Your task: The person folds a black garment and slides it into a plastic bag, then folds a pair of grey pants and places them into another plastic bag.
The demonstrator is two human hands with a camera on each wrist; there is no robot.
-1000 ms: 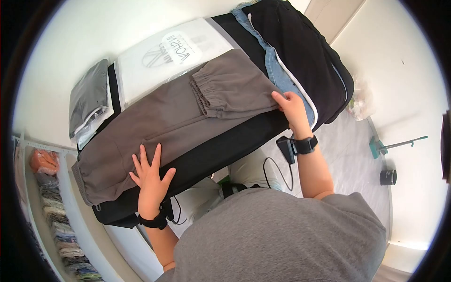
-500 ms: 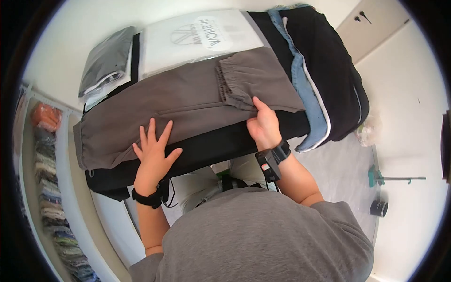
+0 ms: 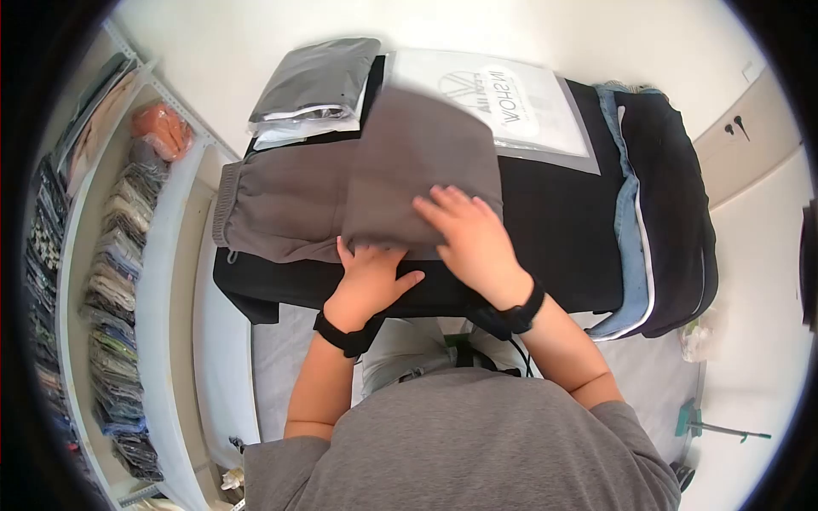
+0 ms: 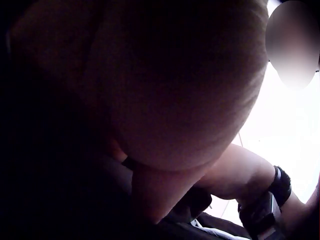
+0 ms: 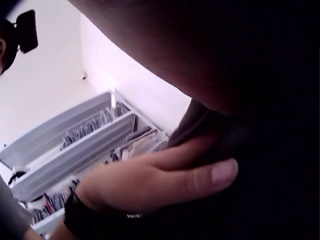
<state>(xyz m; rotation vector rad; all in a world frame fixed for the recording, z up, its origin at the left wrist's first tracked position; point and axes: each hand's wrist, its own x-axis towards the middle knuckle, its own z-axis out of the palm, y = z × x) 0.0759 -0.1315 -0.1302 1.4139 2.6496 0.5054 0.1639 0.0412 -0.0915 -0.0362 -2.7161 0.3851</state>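
Brown-grey trousers (image 3: 285, 200) with an elastic cuff lie along the black-covered table, their right part folded over to the left as a raised flap (image 3: 426, 162). My right hand (image 3: 473, 243) rests on top of this flap with its fingers spread, slightly blurred. At the flap's near edge is my left hand (image 3: 366, 285), thumb stretched out and fingertips hidden under the cloth. The right wrist view shows the left hand (image 5: 155, 180) with straight fingers reaching below the fabric. The left wrist view is mostly dark, with the right forearm's black wristband (image 4: 282, 185) at its side.
Behind the trousers lie a bagged grey garment (image 3: 315, 81) and a white printed plastic bag (image 3: 532, 115). Black clothing (image 3: 673, 213) and blue denim (image 3: 630, 243) drape over the table's right end. Shelves (image 3: 153, 255) of bagged clothes stand at the left.
The right hand has moved left, carrying the trousers' right part over into a fold. The left hand's fingers, earlier spread on top of the cloth, are now under the flap. The view has shifted.
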